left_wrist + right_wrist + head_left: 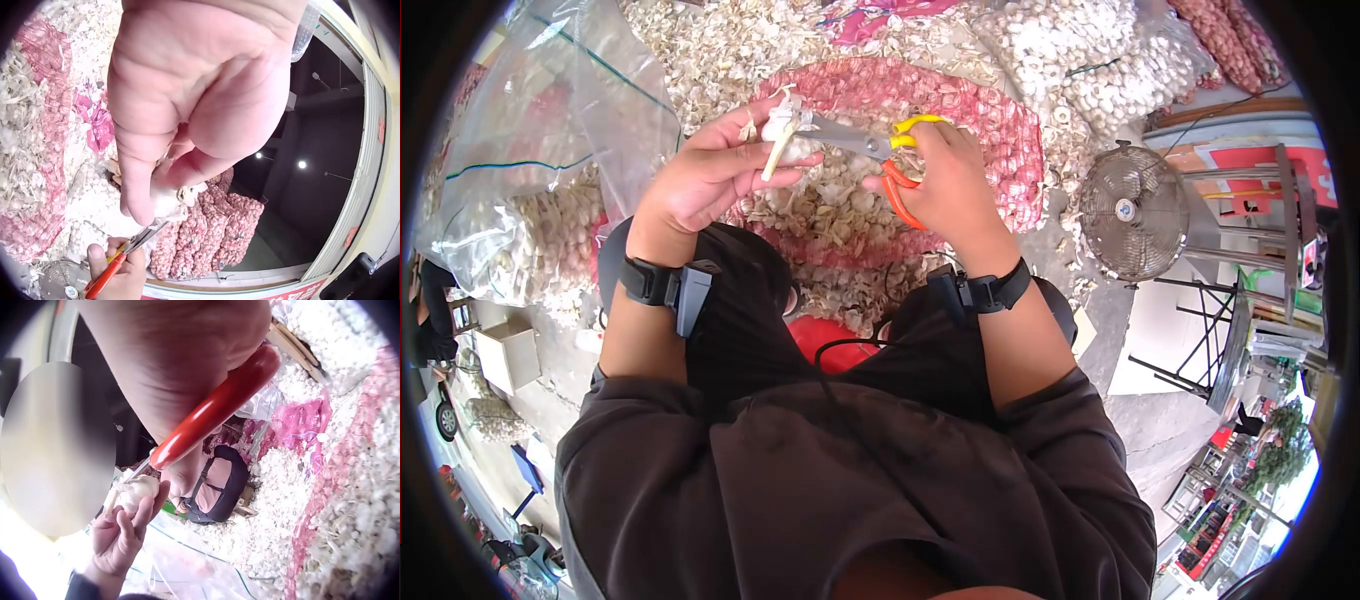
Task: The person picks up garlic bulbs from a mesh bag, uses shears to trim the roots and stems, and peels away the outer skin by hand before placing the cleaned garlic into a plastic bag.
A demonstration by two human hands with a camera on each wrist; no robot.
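Note:
My left hand (pixel 718 170) holds a white garlic bulb (pixel 780 124) by its sides, its pale stem (pixel 776 158) slanting down. My right hand (pixel 956 190) grips scissors with one yellow handle and one orange-red handle (pixel 903 206); the metal blades (pixel 840 136) reach left to the bulb. In the right wrist view the blades lie against the top of the bulb (pixel 139 491) near the stem, with the red handle (pixel 215 406) in the foreground. The left wrist view shows the scissors' blades (pixel 145 237) by the left fingertips; the bulb is partly hidden there.
Below the hands, a red mesh sack (pixel 1000 150) lies spread with garlic and dry skins. A clear plastic bag (pixel 530 120) is on the left, a bag of white bulbs (pixel 1090 60) at upper right. A metal fan (pixel 1135 210) stands on the right.

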